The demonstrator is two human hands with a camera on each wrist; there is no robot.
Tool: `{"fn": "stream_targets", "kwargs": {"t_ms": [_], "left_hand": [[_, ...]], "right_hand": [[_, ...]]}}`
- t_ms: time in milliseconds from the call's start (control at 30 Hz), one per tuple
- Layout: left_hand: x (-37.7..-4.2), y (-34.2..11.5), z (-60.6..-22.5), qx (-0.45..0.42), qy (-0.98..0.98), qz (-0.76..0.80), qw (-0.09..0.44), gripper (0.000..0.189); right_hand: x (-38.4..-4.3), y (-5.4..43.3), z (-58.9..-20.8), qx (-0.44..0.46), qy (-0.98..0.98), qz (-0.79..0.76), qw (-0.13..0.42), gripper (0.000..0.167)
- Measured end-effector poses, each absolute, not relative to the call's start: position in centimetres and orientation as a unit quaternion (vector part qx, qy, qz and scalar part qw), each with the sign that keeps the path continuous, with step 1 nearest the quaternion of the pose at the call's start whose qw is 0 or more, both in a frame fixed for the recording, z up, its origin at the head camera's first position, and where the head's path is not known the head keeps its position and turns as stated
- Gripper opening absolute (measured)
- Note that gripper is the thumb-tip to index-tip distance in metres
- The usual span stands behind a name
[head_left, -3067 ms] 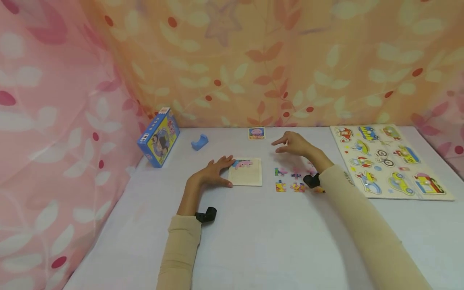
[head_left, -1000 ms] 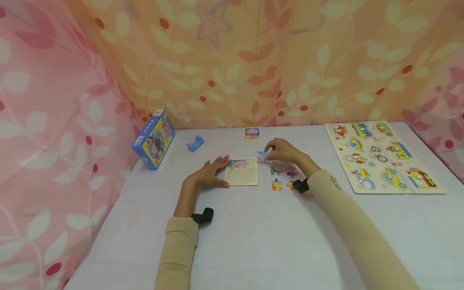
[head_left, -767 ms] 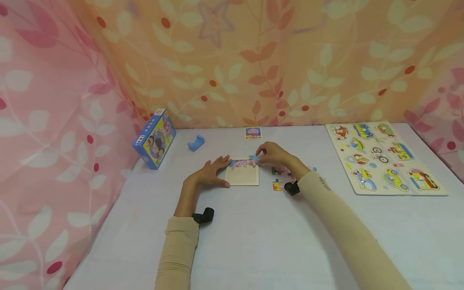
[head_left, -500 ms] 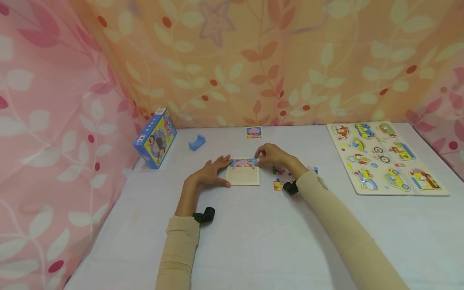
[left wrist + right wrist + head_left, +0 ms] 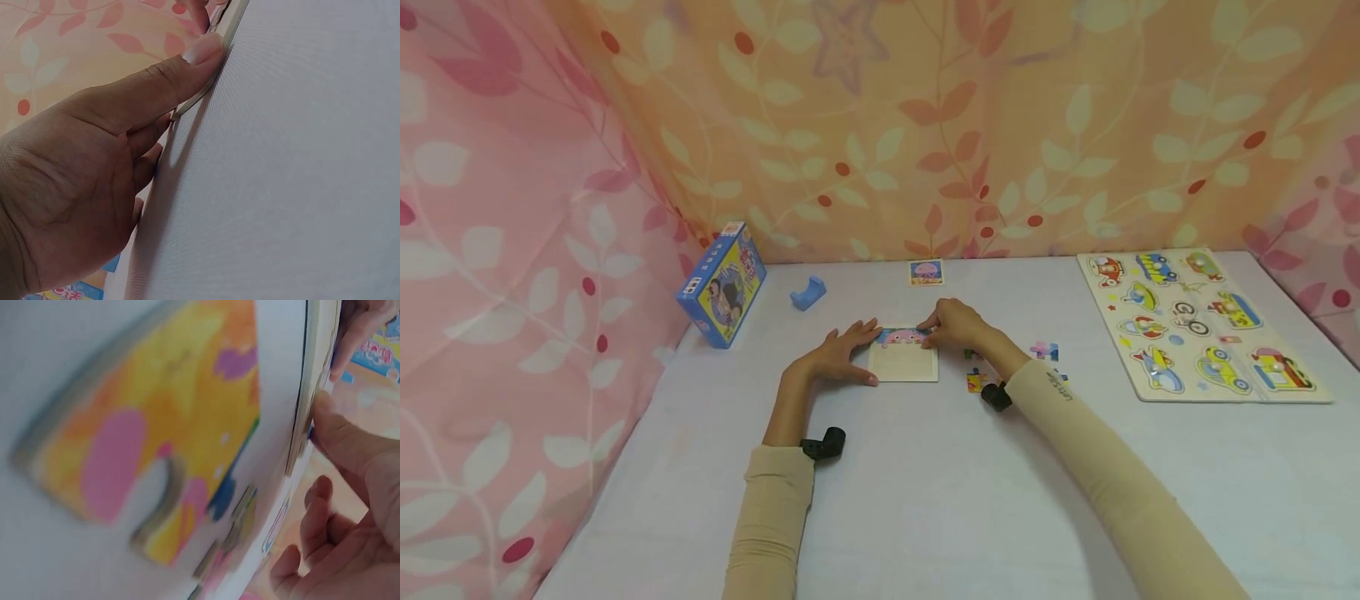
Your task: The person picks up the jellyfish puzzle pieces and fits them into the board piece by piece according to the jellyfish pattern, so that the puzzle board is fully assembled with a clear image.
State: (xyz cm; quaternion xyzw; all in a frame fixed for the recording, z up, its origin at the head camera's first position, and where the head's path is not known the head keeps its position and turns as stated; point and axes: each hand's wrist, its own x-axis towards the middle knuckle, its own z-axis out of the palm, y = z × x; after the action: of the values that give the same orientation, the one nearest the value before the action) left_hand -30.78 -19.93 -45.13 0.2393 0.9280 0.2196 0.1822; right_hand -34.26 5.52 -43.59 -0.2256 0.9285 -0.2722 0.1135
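A small square puzzle tray [image 5: 902, 367] lies mid-table, with pink and blue puzzle pieces [image 5: 898, 337] along its far edge. My left hand [image 5: 829, 357] steadies the tray's left side, thumb and fingers spread; its thumb [image 5: 200, 53] rests on the edge in the left wrist view. At the far right corner, my right hand [image 5: 961, 325] has thumb and index finger on a puzzle piece, mostly hidden by the fingers. Loose pieces [image 5: 1043, 351] lie right of the tray, partly behind the right wrist. A yellow-orange piece [image 5: 194, 369] looms close in the right wrist view.
A picture card [image 5: 927, 272] lies behind the tray. Back left are a blue box [image 5: 722, 287] standing upright and a blue curved plastic piece [image 5: 808, 293]. A large vehicle puzzle board [image 5: 1202, 333] lies at right. Floral curtains [image 5: 880, 133] bound the white table.
My right hand has carried a blue-and-pink piece from the right to the tray's far right corner, then shifted slightly left. The left hand has stayed on the tray.
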Motion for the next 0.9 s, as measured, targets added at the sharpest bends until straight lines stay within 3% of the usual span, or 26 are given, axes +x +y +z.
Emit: {"fn": "stream_targets", "kwargs": {"t_ms": [500, 900], "left_hand": [[-30.8, -19.9, -44.6, 0.24, 0.926, 0.229, 0.179, 0.096], [-30.6, -20.3, -45.1, 0.259, 0.914, 0.258, 0.174, 0.087]], "right_hand": [[-32.9, 3.9, -42.2, -0.14, 0.959, -0.224, 0.099, 0.029], [-32.5, 5.0, -43.0, -0.162, 0.953, -0.249, 0.056, 0.036]]}}
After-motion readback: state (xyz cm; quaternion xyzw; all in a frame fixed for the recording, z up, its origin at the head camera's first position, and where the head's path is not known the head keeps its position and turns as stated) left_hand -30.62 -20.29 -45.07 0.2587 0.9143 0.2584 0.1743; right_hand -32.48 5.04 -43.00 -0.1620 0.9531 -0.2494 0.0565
